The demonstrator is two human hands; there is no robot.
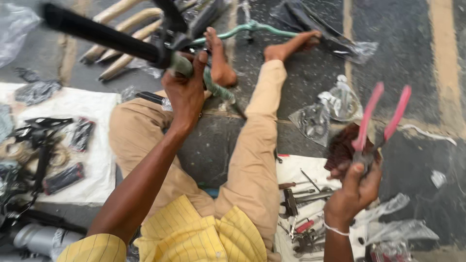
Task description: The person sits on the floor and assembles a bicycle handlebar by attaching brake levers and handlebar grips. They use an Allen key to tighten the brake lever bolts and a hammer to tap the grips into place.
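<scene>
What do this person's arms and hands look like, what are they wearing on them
Both forearms are bare. The left arm comes out of a short yellow sleeve with thin dark checked lines. The right hand wears no glove; a thin white band circles that wrist. The left hand is bare too, with no ring or watch visible.

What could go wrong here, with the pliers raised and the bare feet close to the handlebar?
The open pliers in the right hand point upward, so they might slip onto the tools below. The left hand grips the handlebar near a bare foot, which could get pinched.
</scene>
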